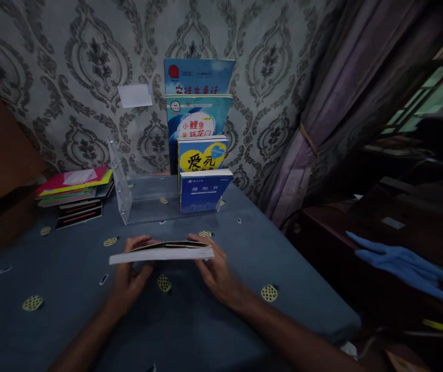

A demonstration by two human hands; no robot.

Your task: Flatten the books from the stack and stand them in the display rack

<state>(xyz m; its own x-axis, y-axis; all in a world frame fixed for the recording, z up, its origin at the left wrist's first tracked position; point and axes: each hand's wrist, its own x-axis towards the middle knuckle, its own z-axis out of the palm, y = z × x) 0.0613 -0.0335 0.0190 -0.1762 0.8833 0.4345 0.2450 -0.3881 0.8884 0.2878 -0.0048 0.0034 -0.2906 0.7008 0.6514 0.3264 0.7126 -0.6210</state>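
Plastic rack point(120, 181) stood beyond a thin book point(163, 253);
left hand point(126, 281) and right hand point(218, 274) pinched the book's ends, seemingly for balance; upright books point(206, 194) stood in the rack, probably for support.

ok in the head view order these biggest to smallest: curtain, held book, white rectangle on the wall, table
1. Table
2. Curtain
3. Held book, seen edge-on
4. White rectangle
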